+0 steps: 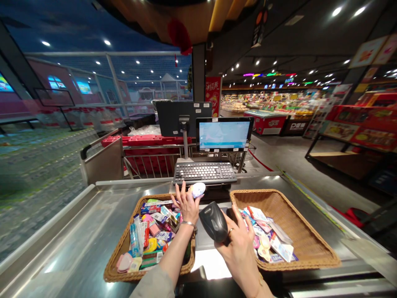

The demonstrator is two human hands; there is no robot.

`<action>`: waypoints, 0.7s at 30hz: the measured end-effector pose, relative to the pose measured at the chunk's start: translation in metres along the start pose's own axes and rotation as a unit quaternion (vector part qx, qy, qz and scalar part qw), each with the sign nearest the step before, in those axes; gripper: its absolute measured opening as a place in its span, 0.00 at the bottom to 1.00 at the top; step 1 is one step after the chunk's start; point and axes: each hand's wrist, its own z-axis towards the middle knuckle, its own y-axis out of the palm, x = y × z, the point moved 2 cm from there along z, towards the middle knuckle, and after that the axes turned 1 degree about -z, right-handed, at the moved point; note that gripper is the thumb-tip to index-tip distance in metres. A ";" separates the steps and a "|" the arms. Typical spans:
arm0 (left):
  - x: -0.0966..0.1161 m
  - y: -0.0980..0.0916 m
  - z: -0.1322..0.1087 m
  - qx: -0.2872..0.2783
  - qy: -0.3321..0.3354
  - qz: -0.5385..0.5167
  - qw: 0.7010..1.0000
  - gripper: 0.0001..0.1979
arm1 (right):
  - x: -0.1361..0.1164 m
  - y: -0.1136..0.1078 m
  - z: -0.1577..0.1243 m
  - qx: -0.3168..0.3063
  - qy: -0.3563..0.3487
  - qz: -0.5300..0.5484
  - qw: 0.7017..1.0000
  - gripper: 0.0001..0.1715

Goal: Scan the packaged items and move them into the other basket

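My left hand (187, 204) holds up a small white round packet (198, 189) between thumb and fingers, above the far edge of the left wicker basket (124, 244). My right hand (238, 244) grips a black handheld barcode scanner (214, 221), its head turned toward the packet. The left basket holds several small colourful packaged items. The right wicker basket (297, 223) holds several packets along its left side, beside my right hand.
Both baskets sit on a steel checkout counter (77, 231). Beyond them stand a keyboard (204, 171), a lit touchscreen (223, 134) and a second monitor's back (182, 118). A metal trolley with red crates stands behind. Store shelves line the right.
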 end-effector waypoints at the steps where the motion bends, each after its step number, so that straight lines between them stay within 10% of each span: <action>1: 0.000 0.000 0.000 0.000 0.002 0.000 1.000 0.26 | 0.000 0.000 0.000 0.000 -0.002 -0.001 1.000 0.25; 21: -0.006 0.003 0.000 0.006 -0.020 -0.017 1.000 0.24 | -0.001 0.000 -0.002 -0.007 0.003 -0.005 1.000 0.24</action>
